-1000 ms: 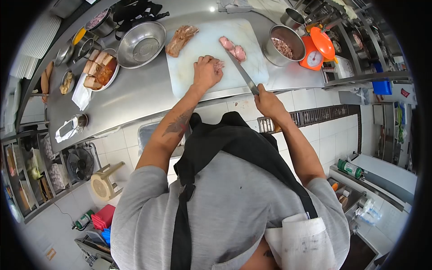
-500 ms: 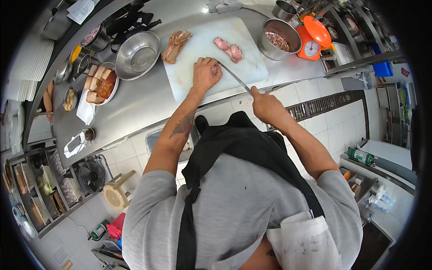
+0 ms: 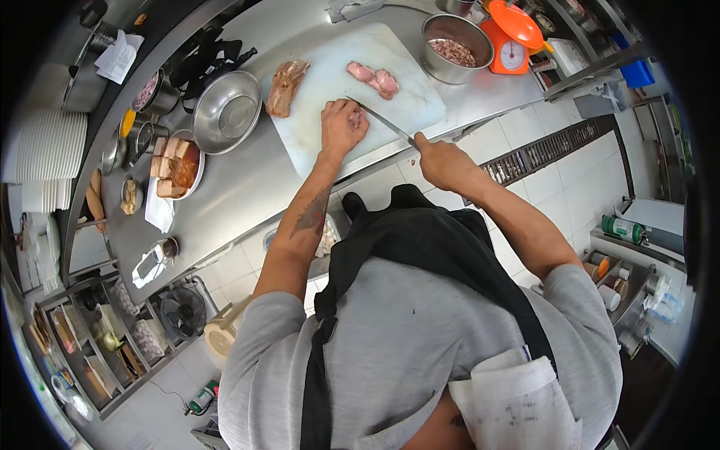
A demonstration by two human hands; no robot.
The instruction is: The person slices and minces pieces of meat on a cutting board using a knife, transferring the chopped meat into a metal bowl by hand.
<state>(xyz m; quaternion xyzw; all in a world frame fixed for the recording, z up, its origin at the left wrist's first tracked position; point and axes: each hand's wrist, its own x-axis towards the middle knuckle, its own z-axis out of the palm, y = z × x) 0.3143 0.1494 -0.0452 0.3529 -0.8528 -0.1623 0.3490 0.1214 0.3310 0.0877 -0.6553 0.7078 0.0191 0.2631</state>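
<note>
My left hand is closed over a small piece of pink meat on the white cutting board, fingers curled on top and partly hiding it. In my right hand is the handle of a long knife. Its blade slants across the board's near side, right by the held meat and the left fingertips. Farther up the board lie pink meat slices, touching one another. A larger browned chunk of meat rests at the board's upper left.
Right of the board stands a steel pot of chopped meat, beside an orange scale. To the left are a steel bowl, a dish of meat blocks and a phone. Stacked plates sit farther left.
The whole view has tilted and shifted slightly. The knife's tip now reaches farther past my left fingertips; both hands keep their hold.
</note>
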